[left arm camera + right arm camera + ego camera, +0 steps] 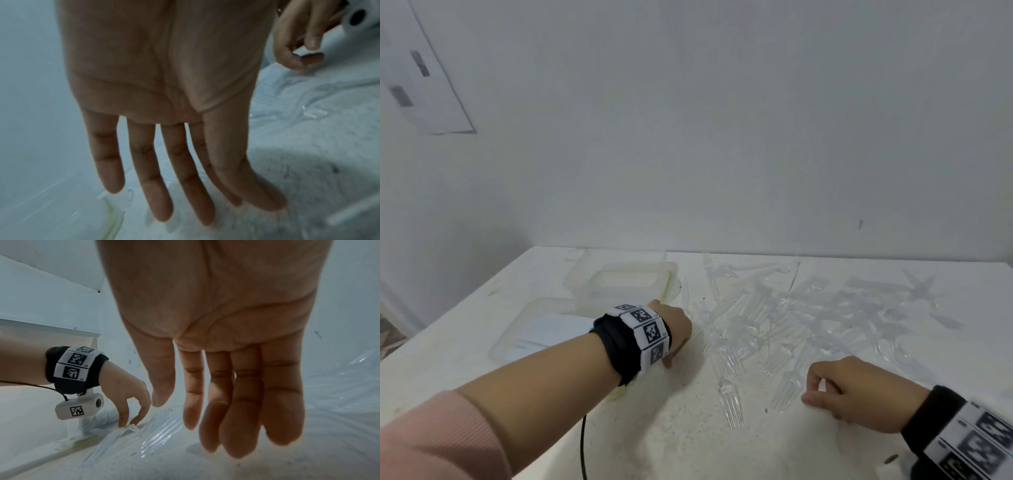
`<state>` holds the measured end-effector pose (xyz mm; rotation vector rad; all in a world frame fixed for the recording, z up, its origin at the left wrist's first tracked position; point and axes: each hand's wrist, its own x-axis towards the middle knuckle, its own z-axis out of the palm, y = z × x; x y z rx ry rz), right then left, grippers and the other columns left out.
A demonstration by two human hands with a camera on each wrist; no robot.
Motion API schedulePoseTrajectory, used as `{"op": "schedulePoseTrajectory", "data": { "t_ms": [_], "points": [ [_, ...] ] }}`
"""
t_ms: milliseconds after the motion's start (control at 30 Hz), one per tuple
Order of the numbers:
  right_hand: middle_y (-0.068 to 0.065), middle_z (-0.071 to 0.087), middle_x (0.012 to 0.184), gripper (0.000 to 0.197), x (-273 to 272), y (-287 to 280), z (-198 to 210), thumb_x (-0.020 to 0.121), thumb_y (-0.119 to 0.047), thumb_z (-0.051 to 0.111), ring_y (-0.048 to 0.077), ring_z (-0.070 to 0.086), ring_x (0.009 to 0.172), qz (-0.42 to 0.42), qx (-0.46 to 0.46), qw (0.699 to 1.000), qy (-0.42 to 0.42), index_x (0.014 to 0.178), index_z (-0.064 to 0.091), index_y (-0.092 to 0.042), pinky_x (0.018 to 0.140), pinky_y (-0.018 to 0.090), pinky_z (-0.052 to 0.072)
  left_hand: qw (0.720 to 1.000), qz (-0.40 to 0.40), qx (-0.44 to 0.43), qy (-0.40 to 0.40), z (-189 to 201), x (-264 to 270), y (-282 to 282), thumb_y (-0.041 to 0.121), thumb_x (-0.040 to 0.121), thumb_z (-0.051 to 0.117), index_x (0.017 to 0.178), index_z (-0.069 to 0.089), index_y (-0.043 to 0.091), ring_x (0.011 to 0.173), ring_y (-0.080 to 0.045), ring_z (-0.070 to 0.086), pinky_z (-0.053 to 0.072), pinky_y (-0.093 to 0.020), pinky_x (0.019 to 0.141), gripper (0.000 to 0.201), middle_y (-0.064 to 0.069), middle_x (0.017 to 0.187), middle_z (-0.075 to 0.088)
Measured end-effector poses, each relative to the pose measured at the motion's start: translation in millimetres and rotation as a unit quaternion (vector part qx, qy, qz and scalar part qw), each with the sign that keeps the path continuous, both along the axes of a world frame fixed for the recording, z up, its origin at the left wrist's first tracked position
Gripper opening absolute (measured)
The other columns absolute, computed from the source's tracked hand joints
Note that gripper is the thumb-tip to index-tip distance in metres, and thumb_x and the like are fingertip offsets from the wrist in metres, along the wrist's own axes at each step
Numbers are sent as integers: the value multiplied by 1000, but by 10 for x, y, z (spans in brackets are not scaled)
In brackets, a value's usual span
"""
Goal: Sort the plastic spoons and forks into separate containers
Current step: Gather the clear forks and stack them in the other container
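Starting closest in, a pink sleeve [431, 438] covers the left forearm and a black cable [584, 445] hangs beneath it over the white table [671, 452]. Now the right hand [859, 390]: it rests low on the table at the near edge of the cutlery, fingers loosely curled, thumb and forefinger apart, nothing in them. Just to its left lies a clear fork [729, 397], tines pointing toward the camera. Further in, the left hand [674, 329], with a marker wristband [643, 329], reaches to the left fringe of the pile. Its fingers [154, 178] run long and nearly straight, thumb beside forefinger, tips down at the end of a clear handle; whether they pinch it, I cannot tell. The pile of clear forks and spoons [808, 308] sprawls across the middle and right of the table, all tangled together. Left of it sit two clear containers, the near container [503, 342] and, just behind it, the far container [585, 270]. Beyond rises a pale wall [722, 137].
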<state>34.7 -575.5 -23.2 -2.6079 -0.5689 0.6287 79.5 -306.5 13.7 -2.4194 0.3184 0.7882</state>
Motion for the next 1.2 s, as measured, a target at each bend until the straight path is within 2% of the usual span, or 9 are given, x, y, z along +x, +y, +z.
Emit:
{"op": "schedulePoseTrajectory", "data": {
  "t_ms": [133,267,400,533,667,867,967,1100,1200],
  "points": [
    [-10,59,62,18,1,11,-3,92,-49,54,-3,54,58,4,0,1000,3,86,56,-33,63,12,41,982,74,-171,-25,22,-31,26,38,88,69,112,66,14,105,-22,61,48,-32,90,34,-1,115,66],
    [-23,59,55,18,33,78,13,92,-49,54,-3,56,60,30,-13,999,30,91,59,-31,65,13,43,926,162,-336,-64,-31,-121,81,45,89,65,110,64,18,95,-14,58,45,-27,83,34,2,112,65],
    [-7,65,66,22,184,199,113,93,-45,55,1,56,56,60,-29,997,40,93,60,-23,63,14,45,864,224,-444,-76,-158,-183,136,39,81,76,116,58,23,93,-12,56,45,-26,82,43,3,112,63],
    [-5,68,70,21,269,260,188,93,-44,55,8,60,59,62,-21,996,63,89,58,-24,56,12,43,888,165,-421,-81,-302,-153,50,32,74,82,127,52,35,118,-20,44,42,-37,98,61,2,128,46],
    [-3,68,74,20,217,251,224,94,-44,54,10,60,61,66,-22,994,85,89,56,-25,60,18,47,910,128,-382,-100,-371,-85,-56,35,73,83,121,59,32,123,-24,38,40,-41,100,54,1,132,43],
    [-5,67,73,21,151,152,198,94,-45,53,9,59,61,51,-18,994,95,88,56,-25,60,19,47,907,95,-390,-129,-401,-12,-165,52,69,80,108,65,26,114,-20,47,38,-32,91,50,4,120,54],
    [-5,67,73,21,155,78,214,94,-46,53,9,60,61,39,-10,996,86,88,56,-26,63,22,49,890,102,-420,-148,-396,8,-212,50,66,82,104,66,22,105,-16,53,37,-27,82,50,6,110,57],
    [-4,67,73,22,153,-2,222,94,-45,53,10,60,60,26,-1,997,79,89,56,-24,61,20,48,873,118,-451,-146,-371,-13,-273,46,63,86,99,59,18,97,-19,54,48,-33,84,53,1,108,56],
    [-4,67,73,22,146,-30,230,95,-45,53,10,59,60,20,0,997,77,88,56,-24,60,19,47,859,126,-473,-152,-349,-14,-313,45,67,84,91,54,16,87,-20,55,47,-32,77,48,0,99,58]
  ]
}}
